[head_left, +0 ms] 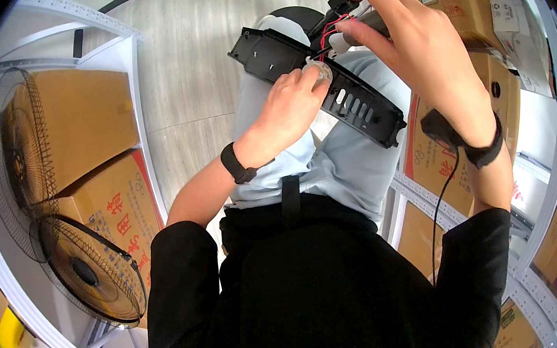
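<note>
White shelving stacked with cardboard boxes (90, 120) flanks a seated person. Over the lap, a black slotted panel (323, 83) looks light, rigid; best gripped by its edges. Left hand (291, 104) pinches its round knob (319, 70); right hand (414, 35) grips red wires (327, 31) above it.

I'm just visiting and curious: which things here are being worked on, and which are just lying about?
In hand:
left hand
right hand
black slotted plastic panel
red wires

Lying about:
brown cardboard boxes
black wire fan guards
white metal shelving
</note>
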`<state>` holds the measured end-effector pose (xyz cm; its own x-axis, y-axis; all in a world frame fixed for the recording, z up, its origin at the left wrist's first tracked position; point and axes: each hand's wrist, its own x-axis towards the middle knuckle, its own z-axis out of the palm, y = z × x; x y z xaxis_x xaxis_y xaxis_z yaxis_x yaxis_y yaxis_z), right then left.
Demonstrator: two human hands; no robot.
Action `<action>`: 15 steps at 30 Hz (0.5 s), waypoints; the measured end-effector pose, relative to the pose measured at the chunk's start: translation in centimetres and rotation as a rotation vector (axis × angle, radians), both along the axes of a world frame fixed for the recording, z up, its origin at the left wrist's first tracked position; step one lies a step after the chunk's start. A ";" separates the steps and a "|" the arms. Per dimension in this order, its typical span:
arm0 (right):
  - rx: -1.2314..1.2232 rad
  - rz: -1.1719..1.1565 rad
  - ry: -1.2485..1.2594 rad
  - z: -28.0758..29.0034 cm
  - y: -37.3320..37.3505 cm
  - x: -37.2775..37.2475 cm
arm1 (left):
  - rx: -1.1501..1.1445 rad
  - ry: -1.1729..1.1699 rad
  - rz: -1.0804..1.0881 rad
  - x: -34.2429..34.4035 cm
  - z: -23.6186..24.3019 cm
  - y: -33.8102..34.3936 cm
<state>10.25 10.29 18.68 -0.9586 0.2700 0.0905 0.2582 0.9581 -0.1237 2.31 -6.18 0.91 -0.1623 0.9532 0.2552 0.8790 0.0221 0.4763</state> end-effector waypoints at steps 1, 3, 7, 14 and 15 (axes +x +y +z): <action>-0.040 0.039 0.050 0.1 -0.2 -0.2 | -0.002 0.001 0.001 0.0 0.0 0.0; -0.119 0.115 0.151 0.6 -0.4 -0.6 | -0.006 0.003 0.002 0.0 0.1 0.0; -0.133 0.214 0.063 0.8 0.1 -0.2 | 0.020 0.003 0.006 0.1 -0.1 0.1; -0.086 0.250 0.130 1.1 -0.1 -0.5 | 0.017 0.015 0.004 0.1 0.1 0.0; -0.147 0.308 0.175 1.1 -0.2 -0.5 | 0.023 0.011 -0.001 0.0 0.1 0.0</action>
<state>9.73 10.13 19.74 -0.9704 -0.0063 0.2415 -0.0764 0.9563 -0.2821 2.35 -6.15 1.02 -0.1588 0.9472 0.2786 0.8841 0.0109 0.4671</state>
